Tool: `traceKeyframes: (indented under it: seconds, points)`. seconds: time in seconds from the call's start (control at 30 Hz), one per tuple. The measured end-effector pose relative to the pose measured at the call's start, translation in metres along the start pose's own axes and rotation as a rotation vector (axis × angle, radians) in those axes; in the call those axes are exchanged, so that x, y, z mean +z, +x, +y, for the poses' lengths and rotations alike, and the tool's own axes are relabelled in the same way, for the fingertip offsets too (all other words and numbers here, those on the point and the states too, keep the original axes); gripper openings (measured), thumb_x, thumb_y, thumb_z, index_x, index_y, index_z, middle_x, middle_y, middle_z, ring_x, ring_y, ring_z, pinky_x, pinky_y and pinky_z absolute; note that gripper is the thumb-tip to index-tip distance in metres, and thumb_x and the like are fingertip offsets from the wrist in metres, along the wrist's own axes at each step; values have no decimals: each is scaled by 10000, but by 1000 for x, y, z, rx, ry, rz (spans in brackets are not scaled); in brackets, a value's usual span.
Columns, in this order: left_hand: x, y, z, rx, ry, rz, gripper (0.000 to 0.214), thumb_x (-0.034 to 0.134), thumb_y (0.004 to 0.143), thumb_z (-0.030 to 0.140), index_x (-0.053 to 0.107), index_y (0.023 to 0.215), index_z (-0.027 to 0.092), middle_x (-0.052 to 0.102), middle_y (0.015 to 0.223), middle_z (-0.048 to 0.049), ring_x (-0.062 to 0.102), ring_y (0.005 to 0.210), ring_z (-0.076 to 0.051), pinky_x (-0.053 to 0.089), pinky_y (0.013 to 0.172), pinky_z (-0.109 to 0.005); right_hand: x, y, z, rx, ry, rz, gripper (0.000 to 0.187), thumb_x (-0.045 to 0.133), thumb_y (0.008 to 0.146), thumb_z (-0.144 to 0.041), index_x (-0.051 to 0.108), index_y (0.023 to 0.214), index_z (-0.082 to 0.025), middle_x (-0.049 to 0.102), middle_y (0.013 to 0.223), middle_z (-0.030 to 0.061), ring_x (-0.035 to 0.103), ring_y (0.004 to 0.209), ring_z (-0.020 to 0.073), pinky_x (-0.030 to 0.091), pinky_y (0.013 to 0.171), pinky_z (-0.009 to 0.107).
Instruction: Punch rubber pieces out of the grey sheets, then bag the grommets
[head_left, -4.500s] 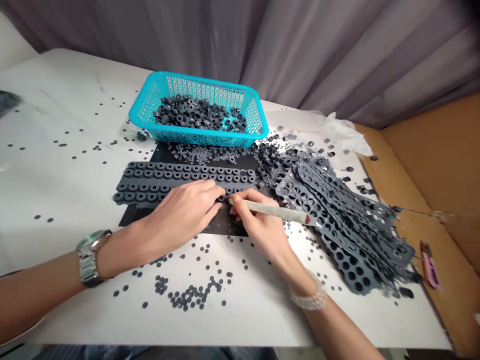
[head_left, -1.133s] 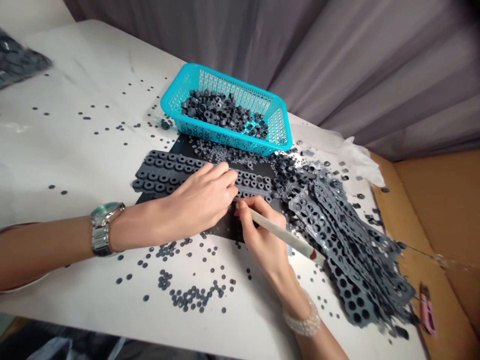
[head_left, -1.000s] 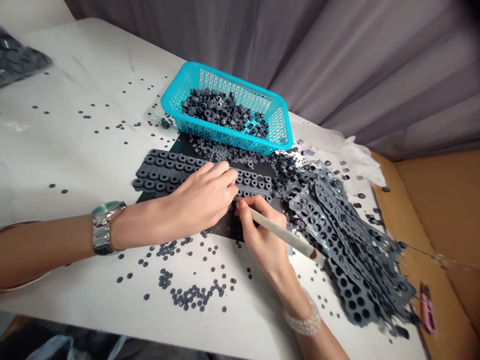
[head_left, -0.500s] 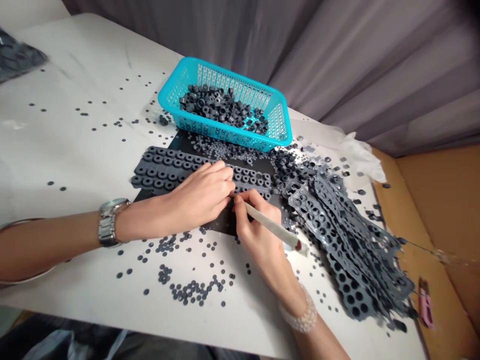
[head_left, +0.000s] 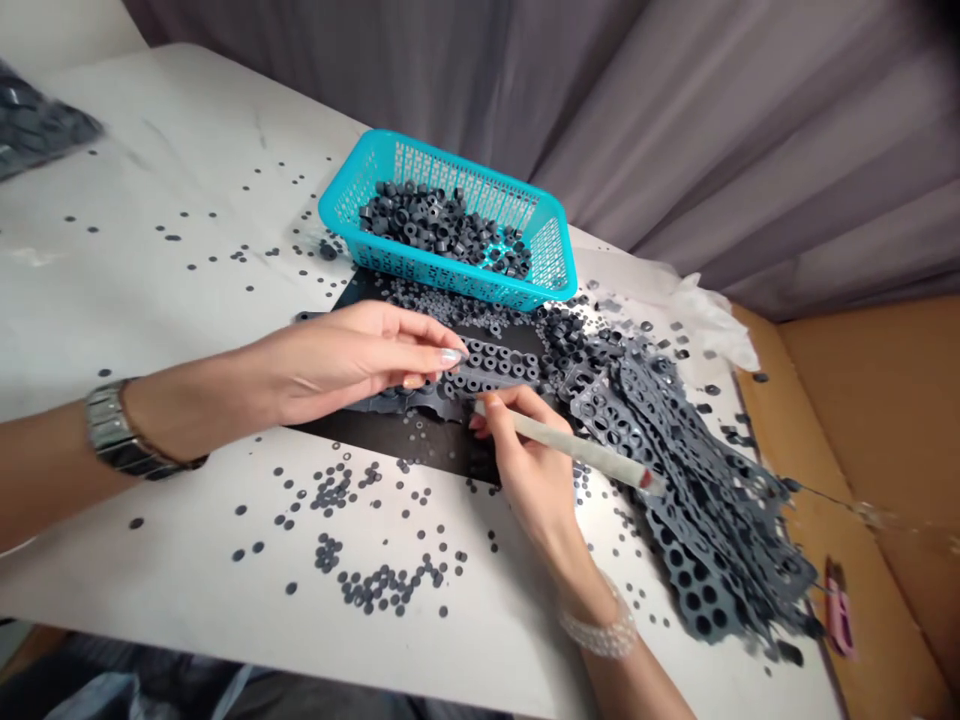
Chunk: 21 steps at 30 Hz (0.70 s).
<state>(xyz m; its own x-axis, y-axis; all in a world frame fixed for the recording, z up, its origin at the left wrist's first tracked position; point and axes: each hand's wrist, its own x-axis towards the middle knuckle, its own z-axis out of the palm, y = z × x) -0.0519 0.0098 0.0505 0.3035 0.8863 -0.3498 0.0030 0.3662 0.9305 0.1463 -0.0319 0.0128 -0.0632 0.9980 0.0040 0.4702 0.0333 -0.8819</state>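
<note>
A grey rubber sheet of moulded rings [head_left: 491,365] lies on a black mat [head_left: 390,435] in front of the turquoise basket [head_left: 352,185]. My left hand [head_left: 352,358] has turned on its side and grips the sheet's near edge between thumb and fingers, lifting it a little. My right hand [head_left: 529,455] pinches a white rod-like tool [head_left: 577,450] like a pen, its tip at the sheet's near edge beside my left fingertips.
The basket holds several loose grey rings [head_left: 442,225]. A heap of punched-out grey sheets [head_left: 697,490] covers the right side. Small black discs [head_left: 375,585] dot the white table [head_left: 150,290]. A brown cardboard wall [head_left: 885,420] and a pink item [head_left: 836,610] lie far right; a bag [head_left: 34,125] far left.
My left hand has gone from lying flat on the sheet to turned sideways, gripping and raising its edge. My right hand and the tool have stayed in place.
</note>
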Motion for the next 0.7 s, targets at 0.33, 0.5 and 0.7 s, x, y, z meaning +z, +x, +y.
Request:
traceKeyframes:
  seconds: [0.33,0.5,0.7]
  points:
    - [3,6,-30,-233,-482,-161,217,673,803,87,728,1005,147,724,981,-92,673,899,-124,526,869,-208,-9,-3,-2,19,83,82,281,528,921,-348,582,694,-192,636,690,7,583,655,163,443,659,294]
    - [6,4,-32,-218,-601,-225,85,655,838,133,728,883,127,725,904,-67,687,856,-118,545,876,-211,-9,-3,-3,4,112,115,260,556,908,-329,581,689,-191,614,661,-6,561,630,150,434,640,283]
    - [8,1,-32,-245,-592,-294,105,622,869,175,701,915,123,727,947,-83,680,899,-123,530,900,-229,-9,-3,-4,-1,110,120,275,566,903,-336,566,670,-188,619,659,-15,554,626,140,426,649,274]
